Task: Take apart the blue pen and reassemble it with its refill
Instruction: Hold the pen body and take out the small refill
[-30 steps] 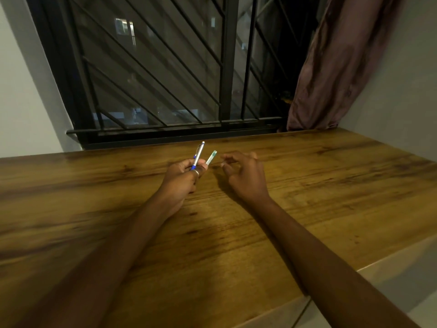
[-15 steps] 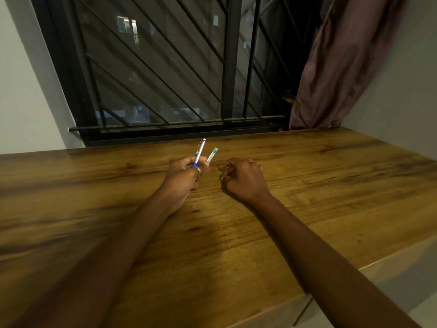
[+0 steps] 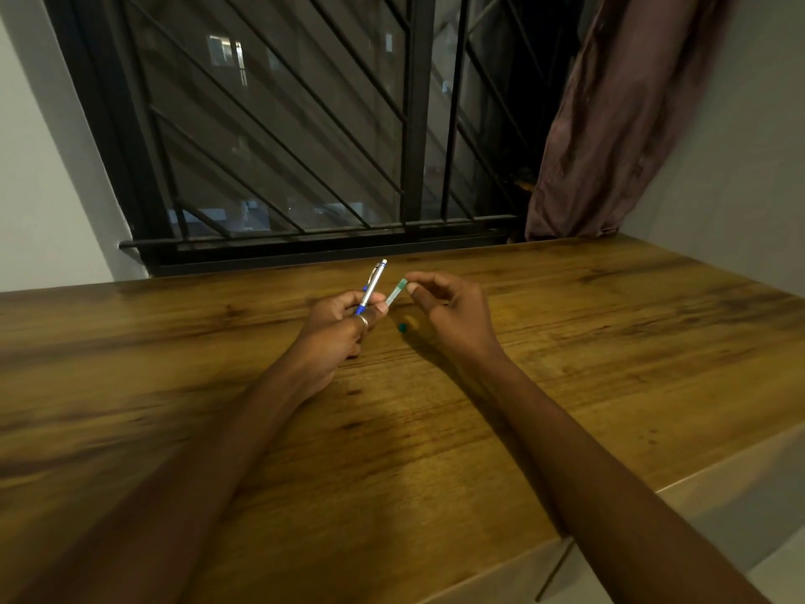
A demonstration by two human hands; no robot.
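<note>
- Gripping the blue pen (image 3: 371, 289) by its lower barrel, your left hand (image 3: 339, 329) tilts it toward 1 o'clock.
- Your right hand (image 3: 448, 311), at 3 o'clock, pinches the pale tube (image 3: 395, 293), likely the refill.
- Risk: a skewed pull may bend the tube; the small teal part (image 3: 402, 327), loose on the worktop (image 3: 566, 342) at 6 o'clock, may roll away.

just one wide head cam, looking forward and down over the table (image 3: 566, 342), hands close in front, window (image 3: 305, 124) behind.
</note>
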